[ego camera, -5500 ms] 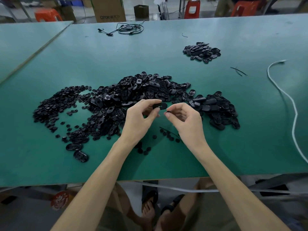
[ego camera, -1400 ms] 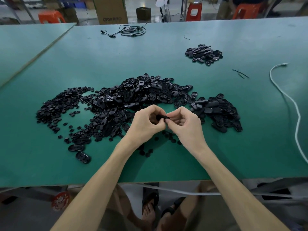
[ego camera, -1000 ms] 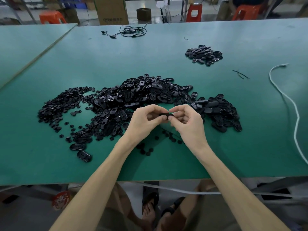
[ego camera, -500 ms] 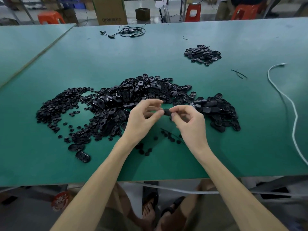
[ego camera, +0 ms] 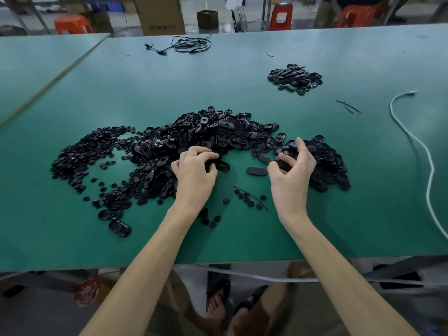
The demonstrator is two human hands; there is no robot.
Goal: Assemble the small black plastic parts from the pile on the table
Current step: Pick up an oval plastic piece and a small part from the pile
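Green matting covers the long table (ego camera: pixel 242 76), with a cardboard box (ego camera: pixel 158 14) on the floor beyond its far edge. A black cable (ego camera: pixel 189 43) lies coiled near that edge, and a white cord (ego camera: pixel 421 146) snakes down the right side. The pile (ego camera: pixel 208 134) of black plastic parts spreads across the middle. A drift of smaller round bits (ego camera: pixel 82 151) lies to its left, and a separate small heap (ego camera: pixel 294 77) sits well apart at the far right, probably the finished ones.

Both hands are down at the near edge of the pile, apart from each other. The left hand (ego camera: pixel 194 175) has its fingers curled down around a dark piece (ego camera: pixel 214 166) that sits against the pile; I cannot tell whether it is off the table. The right hand (ego camera: pixel 291 173) pinches a black piece (ego camera: pixel 282 165) between thumb and fingers, its forefinger raised clear. One oval piece (ego camera: pixel 256 171) lies alone on the table between the hands.

This looks like the picking step, with each hand fetching one half of a fresh pair. Next, the two pieces need bringing together in front of the body and turning so their mating faces meet. They then need lining up and pressing until they seat. Each hand has to come away with a single piece, not a clump.
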